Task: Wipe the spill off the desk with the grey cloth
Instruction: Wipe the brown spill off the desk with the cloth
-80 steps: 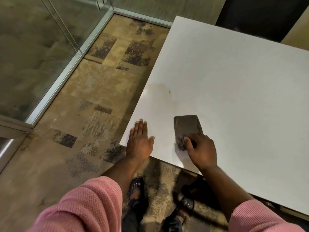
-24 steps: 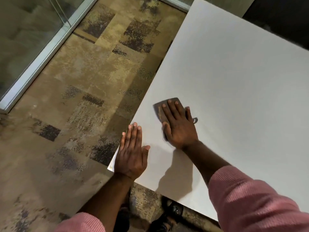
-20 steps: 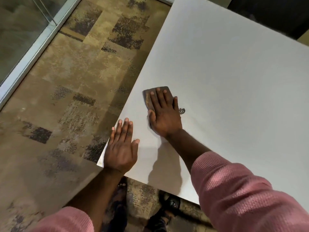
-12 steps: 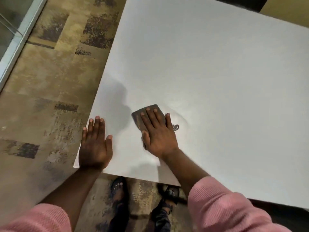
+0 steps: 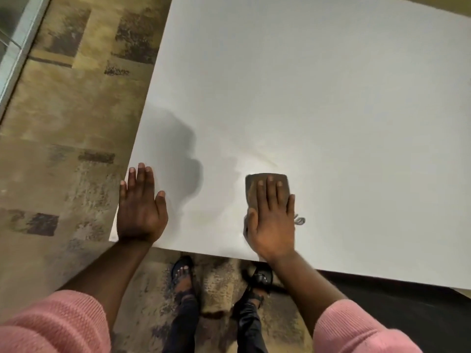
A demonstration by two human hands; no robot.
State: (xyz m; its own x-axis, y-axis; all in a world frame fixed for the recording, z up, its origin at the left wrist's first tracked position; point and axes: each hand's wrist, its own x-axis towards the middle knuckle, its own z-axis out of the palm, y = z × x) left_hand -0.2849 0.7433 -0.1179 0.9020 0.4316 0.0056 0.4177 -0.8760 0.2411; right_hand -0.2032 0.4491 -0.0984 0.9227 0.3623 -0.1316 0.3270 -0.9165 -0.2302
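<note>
A: White counter [image 5: 318, 103] over patterned carpet [image 5: 71, 118]. Hands?
B: Right hand [image 5: 274, 220] flat, fingers spread, pressing grey cloth [image 5: 254, 186] near front edge. Left hand [image 5: 141, 207] flat, empty, at corner.

Your plain white rectangular desk top [image 5: 318, 98] stands on mottled brown carpet [image 5: 71, 123]; on it your left hand [image 5: 141, 210] lies flat at the near corner; your right hand [image 5: 274, 220] presses flat the folded grey cloth [image 5: 252, 187] near the front edge.
</note>
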